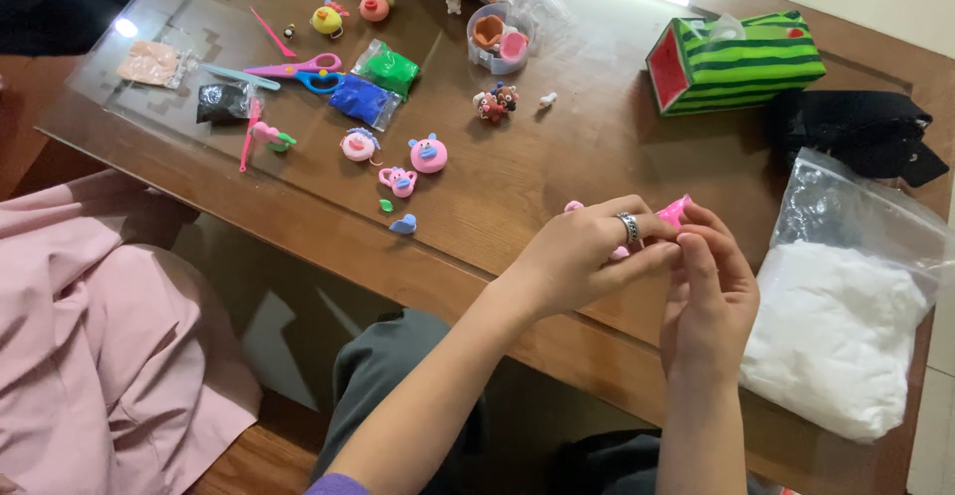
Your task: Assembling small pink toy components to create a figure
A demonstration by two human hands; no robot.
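Note:
Both my hands meet over the front edge of the wooden table [557, 167]. My left hand [587, 256], with a ring on one finger, pinches a small piece of pink clay [674, 210] together with my right hand [708, 291]. The fingers of both hands close on the clay, which is mostly hidden between them. Another pink bit [574, 206] lies just behind my left hand.
A clear bag of white clay [846, 316] lies at right, a black strap [860, 129] and a watermelon-patterned tissue box [736, 62] behind it. Small clay figures [428, 154], blue [363, 102] and green [388, 67] clay bags, scissors [298, 69] and a plastic cup [499, 37] sit at left. Pink cloth [109, 336] lies beside me.

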